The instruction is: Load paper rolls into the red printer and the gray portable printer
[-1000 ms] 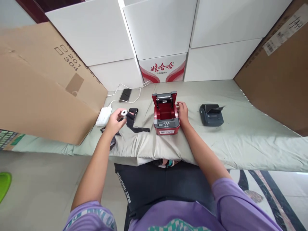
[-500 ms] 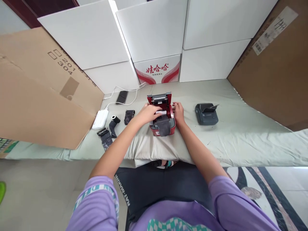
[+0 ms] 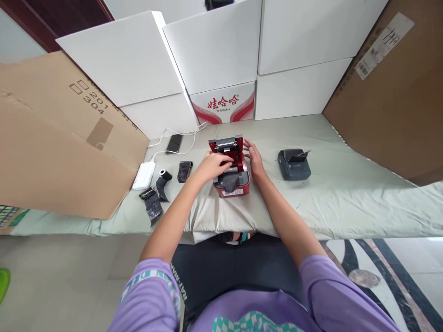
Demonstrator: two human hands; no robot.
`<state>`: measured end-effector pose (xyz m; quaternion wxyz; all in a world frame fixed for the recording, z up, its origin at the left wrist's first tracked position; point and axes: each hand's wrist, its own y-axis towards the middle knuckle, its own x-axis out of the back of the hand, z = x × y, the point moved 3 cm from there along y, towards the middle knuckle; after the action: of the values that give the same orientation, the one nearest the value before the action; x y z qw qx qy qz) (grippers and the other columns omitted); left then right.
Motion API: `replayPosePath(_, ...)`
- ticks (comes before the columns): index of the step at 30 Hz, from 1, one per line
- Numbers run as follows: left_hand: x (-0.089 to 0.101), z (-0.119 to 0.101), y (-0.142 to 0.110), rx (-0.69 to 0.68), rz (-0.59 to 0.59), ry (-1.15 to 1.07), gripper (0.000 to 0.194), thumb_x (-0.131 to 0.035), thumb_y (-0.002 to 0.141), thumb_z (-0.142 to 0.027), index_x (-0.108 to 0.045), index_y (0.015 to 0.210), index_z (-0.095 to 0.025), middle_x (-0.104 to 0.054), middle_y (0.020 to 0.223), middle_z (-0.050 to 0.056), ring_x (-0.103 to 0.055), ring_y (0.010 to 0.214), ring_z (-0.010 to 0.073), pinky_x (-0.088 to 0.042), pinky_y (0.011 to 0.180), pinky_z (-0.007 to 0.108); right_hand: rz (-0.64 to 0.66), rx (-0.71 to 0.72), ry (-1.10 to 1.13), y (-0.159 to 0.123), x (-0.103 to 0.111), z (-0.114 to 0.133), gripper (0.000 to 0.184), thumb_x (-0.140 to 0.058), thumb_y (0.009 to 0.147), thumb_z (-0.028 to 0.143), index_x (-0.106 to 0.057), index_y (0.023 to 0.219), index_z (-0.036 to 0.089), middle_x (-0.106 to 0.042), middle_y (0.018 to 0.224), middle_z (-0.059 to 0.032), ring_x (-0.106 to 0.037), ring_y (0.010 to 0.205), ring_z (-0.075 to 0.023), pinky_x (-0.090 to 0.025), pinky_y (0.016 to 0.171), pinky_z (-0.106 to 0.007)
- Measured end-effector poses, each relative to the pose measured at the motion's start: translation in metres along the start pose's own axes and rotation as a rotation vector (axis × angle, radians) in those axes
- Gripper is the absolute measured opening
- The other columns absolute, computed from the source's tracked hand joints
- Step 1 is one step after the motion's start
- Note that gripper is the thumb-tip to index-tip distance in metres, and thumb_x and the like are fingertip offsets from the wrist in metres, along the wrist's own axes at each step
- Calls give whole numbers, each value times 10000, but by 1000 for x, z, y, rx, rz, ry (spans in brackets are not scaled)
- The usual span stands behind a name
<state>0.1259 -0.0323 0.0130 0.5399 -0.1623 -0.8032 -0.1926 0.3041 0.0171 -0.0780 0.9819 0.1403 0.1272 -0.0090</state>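
Note:
A red and grey printer (image 3: 232,188) stands in front of me with its lid (image 3: 226,144) raised. My left hand (image 3: 213,166) reaches over the left wall of its bay, fingers extended above a pale roll (image 3: 231,170); no grip on the roll shows. A dark strip (image 3: 230,183) drapes from the bay over the printer's front. My right hand (image 3: 254,159) is upright along the printer's right side, its fingers apart and holding nothing. Whether it touches the casing I cannot tell.
A dark grey printer (image 3: 294,164) stands at the right. At the left lie several dark rolls and strips (image 3: 162,184), a white power bank (image 3: 144,175) with a cable and a black phone-like slab (image 3: 174,144). White boxes (image 3: 221,103) and cardboard panels (image 3: 69,138) wall the table.
My left fingers have lifted off the pale roll and the dark strip hangs shorter over the front. My right hand's fingers have risen and spread beside the lid. The view has shifted slightly.

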Motion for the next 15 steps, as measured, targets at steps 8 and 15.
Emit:
replayPosePath(8, 5, 21, -45, 392, -643, -397, 421, -394, 1031, -440, -618, 1328, -243, -648, 1375, 94, -607, 1257, 223, -495, 1001, 318, 114, 57, 78, -4, -5, 14, 337, -586, 876, 571, -684, 999, 274, -693, 1242, -34, -588, 1246, -253, -469, 1055, -407)
replayPosePath(15, -48, 27, -42, 430, -447, -1218, 748, -678, 751, -199, -547, 1482, -284, -536, 1575, 41, -451, 1492, 277, -399, 1199, 374, 320, -95, -32, -16, -2, 18, 605, -614, 650, 234, -615, 1251, 308, -486, 1503, -23, -573, 1246, -249, -508, 1017, -386)
